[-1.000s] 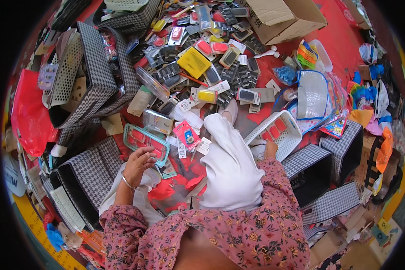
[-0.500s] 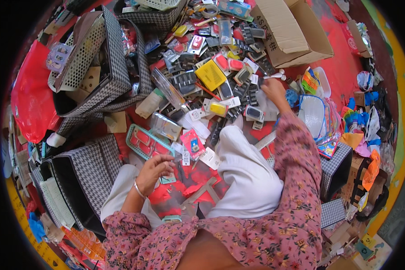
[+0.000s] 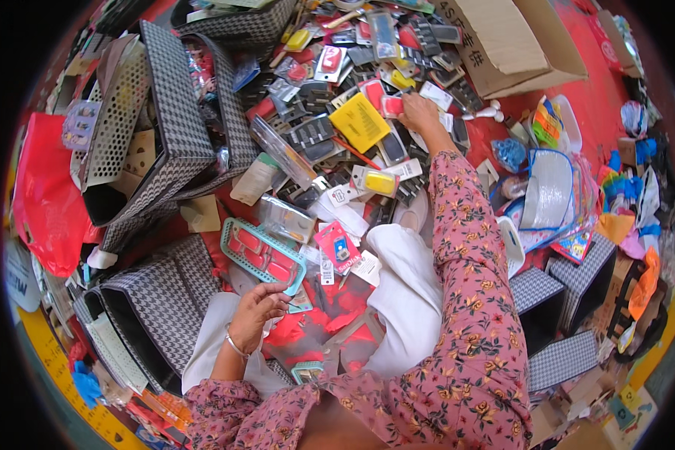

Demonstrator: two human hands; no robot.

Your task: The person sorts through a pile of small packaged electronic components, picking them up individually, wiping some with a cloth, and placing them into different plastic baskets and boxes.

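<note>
My right hand (image 3: 421,115) reaches over a heap of small packaged goods, its fingers bent down beside a red packaged item (image 3: 392,106). Its fingertips are partly hidden, and I cannot make out what they grip. Just left of it lies a bright yellow flat package (image 3: 358,122); closer to me is a smaller yellow item on a white card (image 3: 379,182). My left hand (image 3: 259,309) hovers above my lap with loosely bent fingers, holding nothing. Near its fingertips is a teal plastic basket (image 3: 301,279) with red packs inside. Beside that lies a pink card pack (image 3: 337,246).
Houndstooth storage boxes (image 3: 180,112) stand at the left, with another tipped box (image 3: 165,274) nearer me. An open cardboard carton (image 3: 495,45) sits at the far right. Clear-wrapped bags (image 3: 547,191) and more houndstooth boxes (image 3: 534,294) line the right side.
My right hand has moved left and farther into the heap, to the red packaged item. My left hand's fingers have drawn closer together. The whole view has shifted slightly.
</note>
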